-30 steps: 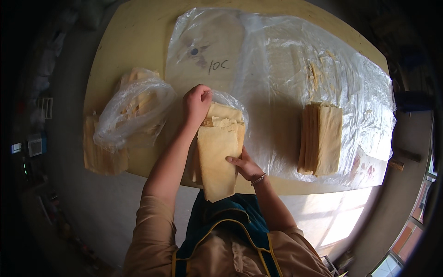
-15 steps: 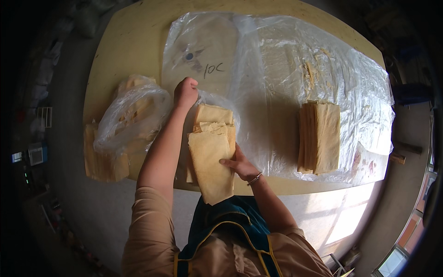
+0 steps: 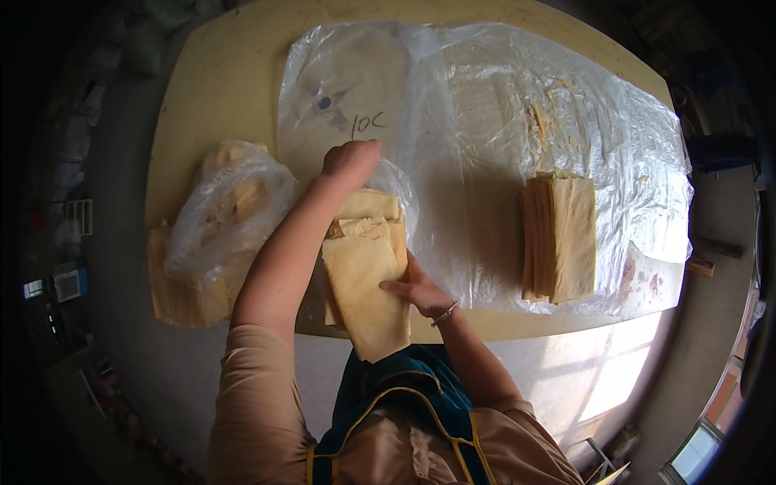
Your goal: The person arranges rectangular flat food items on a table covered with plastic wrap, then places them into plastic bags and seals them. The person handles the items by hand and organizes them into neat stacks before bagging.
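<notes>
- Left hand: fingers curled into a fist at the far end of a clear bag; cannot tell if film is pinched inside.
- Right hand: clamped on the middle stack, thumb on top.
- Middle stack: tan sheets, far end at the bag, near end jutting over the table's near edge.
- 2 other stacks: left stack by the near left corner, right stack on plastic film toward the near right corner.

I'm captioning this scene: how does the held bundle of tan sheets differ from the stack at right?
The right hand grips the held bundle; the stack lies untouched on plastic sheeting. The held bundle's sheets are staggered; the stack's line up more evenly. Both are tan and layered.
</notes>
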A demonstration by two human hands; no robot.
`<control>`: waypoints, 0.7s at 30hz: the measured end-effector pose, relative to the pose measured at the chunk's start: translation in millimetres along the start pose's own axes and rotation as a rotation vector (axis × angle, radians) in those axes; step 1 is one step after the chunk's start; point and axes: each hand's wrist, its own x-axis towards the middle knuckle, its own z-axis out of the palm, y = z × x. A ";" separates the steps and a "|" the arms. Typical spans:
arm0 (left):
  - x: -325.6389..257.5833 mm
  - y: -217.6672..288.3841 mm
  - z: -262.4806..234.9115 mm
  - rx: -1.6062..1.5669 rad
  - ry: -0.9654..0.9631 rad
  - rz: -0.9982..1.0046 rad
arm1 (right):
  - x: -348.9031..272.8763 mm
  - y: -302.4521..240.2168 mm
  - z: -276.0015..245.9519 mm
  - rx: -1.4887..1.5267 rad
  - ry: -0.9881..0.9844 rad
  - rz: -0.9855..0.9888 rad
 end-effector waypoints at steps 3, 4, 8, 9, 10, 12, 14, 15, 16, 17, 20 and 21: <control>-14.2 2.7 7.0 -0.032 0.213 0.190 | 0.4 1.4 -0.8 0.007 0.004 -0.006; -21.1 1.7 7.2 -0.037 0.276 0.264 | 0.6 2.0 -1.2 0.014 -0.005 -0.019; -46.1 -11.6 -10.5 -0.083 0.375 0.307 | 2.8 4.7 -3.4 0.017 0.004 -0.047; -50.4 -16.4 -19.1 -0.105 0.346 0.297 | 3.6 5.1 -4.0 0.022 0.001 -0.052; -55.1 -20.9 -27.9 -0.115 0.293 0.243 | 4.5 5.5 -4.2 0.027 0.005 -0.059; -62.9 -27.1 -43.9 -0.072 0.214 0.197 | 6.2 6.0 -4.3 0.007 -0.015 -0.068; -72.8 -31.8 -53.6 -0.076 0.173 0.161 | 7.6 6.6 -3.9 -0.010 -0.019 -0.076; -79.3 -34.2 -55.3 -0.092 0.187 0.173 | 8.0 6.9 -3.6 -0.013 -0.017 -0.078; -86.8 -37.0 -54.9 -0.117 0.207 0.208 | 8.5 7.1 -3.2 -0.011 -0.036 -0.108; -95.1 -40.4 -52.6 -0.145 0.259 0.255 | 8.8 7.1 -2.9 0.009 -0.023 -0.077; -122.9 -52.7 -38.0 0.157 0.350 -0.036 | 10.2 7.0 -1.9 0.065 -0.042 -0.072; -132.0 -56.1 -32.0 0.141 0.450 -0.057 | 10.6 7.0 -1.5 0.071 -0.051 -0.075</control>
